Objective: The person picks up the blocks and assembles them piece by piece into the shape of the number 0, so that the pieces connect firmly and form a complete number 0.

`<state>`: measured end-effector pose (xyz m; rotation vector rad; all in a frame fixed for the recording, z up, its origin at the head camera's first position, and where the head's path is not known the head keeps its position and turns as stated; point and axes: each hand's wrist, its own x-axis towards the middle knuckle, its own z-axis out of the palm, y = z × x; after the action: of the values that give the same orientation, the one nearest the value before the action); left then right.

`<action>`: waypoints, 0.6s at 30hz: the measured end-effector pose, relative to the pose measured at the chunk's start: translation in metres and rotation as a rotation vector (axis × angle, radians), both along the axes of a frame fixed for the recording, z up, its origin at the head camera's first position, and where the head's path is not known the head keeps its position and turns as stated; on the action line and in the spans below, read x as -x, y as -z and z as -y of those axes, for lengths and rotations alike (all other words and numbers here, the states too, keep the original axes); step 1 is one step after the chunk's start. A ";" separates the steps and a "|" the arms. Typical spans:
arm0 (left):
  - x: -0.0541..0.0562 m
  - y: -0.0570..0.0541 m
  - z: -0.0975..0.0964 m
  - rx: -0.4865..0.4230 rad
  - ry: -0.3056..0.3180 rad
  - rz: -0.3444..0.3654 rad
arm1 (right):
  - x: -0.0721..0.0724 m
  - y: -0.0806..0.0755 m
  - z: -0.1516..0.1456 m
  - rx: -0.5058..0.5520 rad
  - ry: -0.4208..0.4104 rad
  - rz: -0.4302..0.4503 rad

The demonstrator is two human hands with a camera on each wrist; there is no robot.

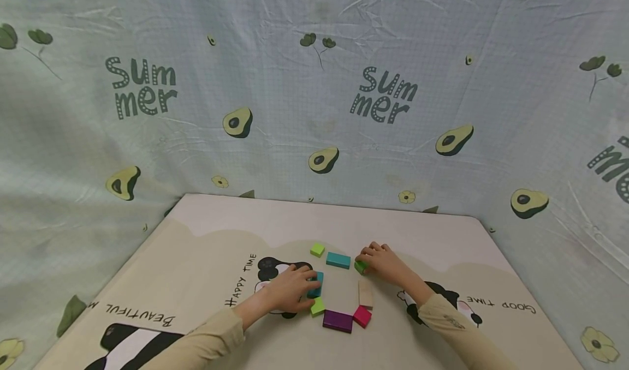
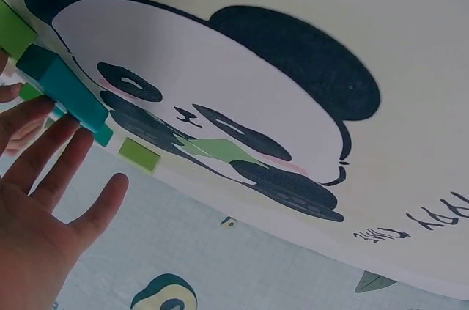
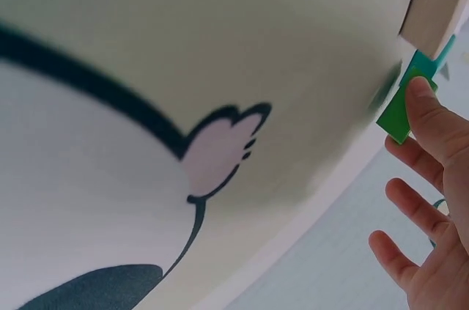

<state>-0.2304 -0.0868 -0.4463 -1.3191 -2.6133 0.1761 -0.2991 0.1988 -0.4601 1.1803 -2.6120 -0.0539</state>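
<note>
My left hand (image 1: 291, 289) reaches in from the left, its fingers touching an upright-edged teal block (image 1: 319, 284). In the left wrist view those fingers lie fairly straight against the teal block (image 2: 66, 90); the thumb is mostly hidden. A lime block (image 1: 318, 306) sits at the near end of that teal block, close to the thumb. On the other side, my right hand (image 1: 385, 262) pinches a green block (image 1: 361, 267) between thumb and index finger. The right wrist view shows the green block (image 3: 398, 114) gripped, with the other fingers spread.
A second teal block (image 1: 338, 260) and a lime block (image 1: 317, 249) lie at the back. A plain wooden block (image 1: 366, 294), a red block (image 1: 362, 316) and a purple block (image 1: 337, 321) complete a rough ring on the panda-printed table (image 1: 417, 228). A patterned curtain (image 1: 275, 86) hangs behind.
</note>
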 end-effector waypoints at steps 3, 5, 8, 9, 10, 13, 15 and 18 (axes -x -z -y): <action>0.000 0.001 0.000 0.001 0.000 0.005 | -0.002 -0.001 0.001 -0.007 -0.018 -0.011; 0.000 0.001 0.000 0.000 -0.001 0.008 | -0.004 -0.001 0.002 -0.012 -0.026 -0.012; 0.000 0.001 0.000 -0.004 -0.001 0.010 | -0.005 -0.001 0.004 -0.019 -0.023 -0.005; 0.000 0.001 0.000 -0.006 0.000 0.009 | -0.005 0.000 0.004 -0.022 -0.024 -0.005; 0.000 0.001 0.000 -0.008 0.001 0.008 | -0.006 0.000 0.004 -0.024 -0.024 -0.005; 0.000 0.002 0.000 -0.011 0.003 0.006 | -0.006 0.001 0.004 -0.030 -0.030 -0.013; 0.000 0.002 0.000 -0.013 0.004 0.007 | -0.006 0.002 0.004 -0.032 -0.039 -0.024; 0.000 0.001 0.000 -0.016 0.007 0.005 | -0.006 0.002 0.004 -0.034 -0.051 -0.047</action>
<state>-0.2304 -0.0870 -0.4475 -1.3243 -2.6084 0.1512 -0.2929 0.1951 -0.4623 1.2413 -2.5485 -0.1149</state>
